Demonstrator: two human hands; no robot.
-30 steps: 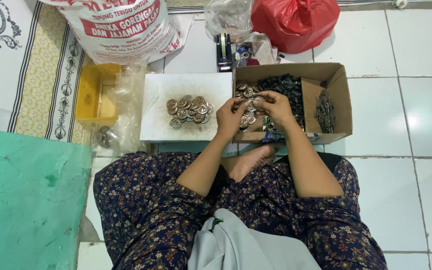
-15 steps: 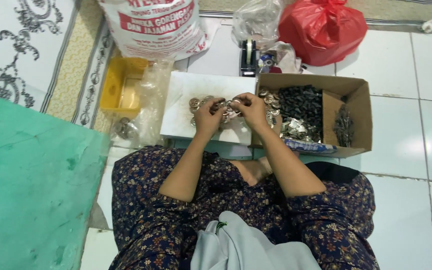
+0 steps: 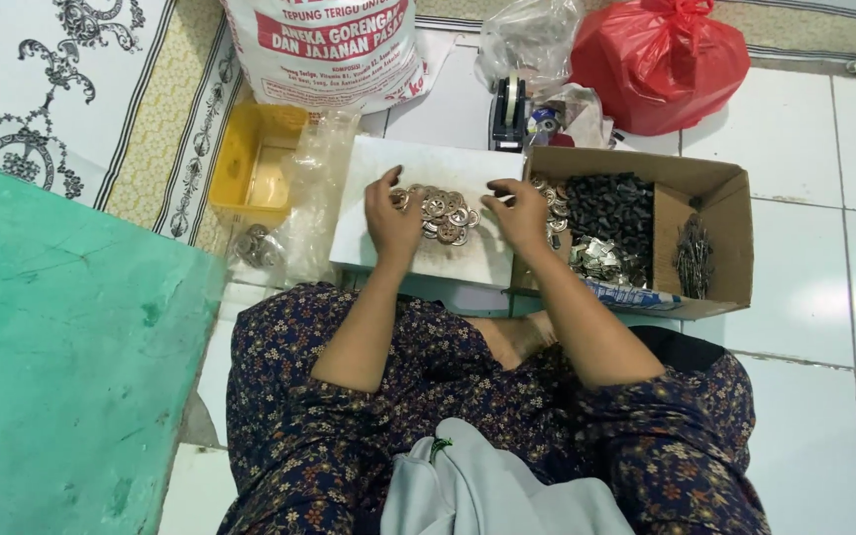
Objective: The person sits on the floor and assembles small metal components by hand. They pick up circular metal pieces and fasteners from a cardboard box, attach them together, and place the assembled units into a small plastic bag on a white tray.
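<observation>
A pile of small round metal pieces point(image 3: 445, 214) lies on a white board point(image 3: 418, 256) in front of my crossed legs. My left hand point(image 3: 391, 216) rests on the pile's left edge, fingers bent over the pieces. At the pile's right edge is my right hand point(image 3: 520, 213), its fingers curled on the board. Whether either hand pinches a piece is hidden by the fingers.
A cardboard box point(image 3: 715, 253) on the right holds black parts point(image 3: 611, 207), shiny metal bits point(image 3: 596, 260) and thin pins point(image 3: 693, 254). A yellow tray point(image 3: 247, 170), clear plastic bag point(image 3: 311, 198), white sack point(image 3: 324, 50), tape dispenser point(image 3: 508, 111) and red bag point(image 3: 658, 61) lie behind. A green surface point(image 3: 61, 367) is at left.
Both hands moved from over the cardboard box leftward to the white board and now sit on either side of the pile. The camera view shifted right.
</observation>
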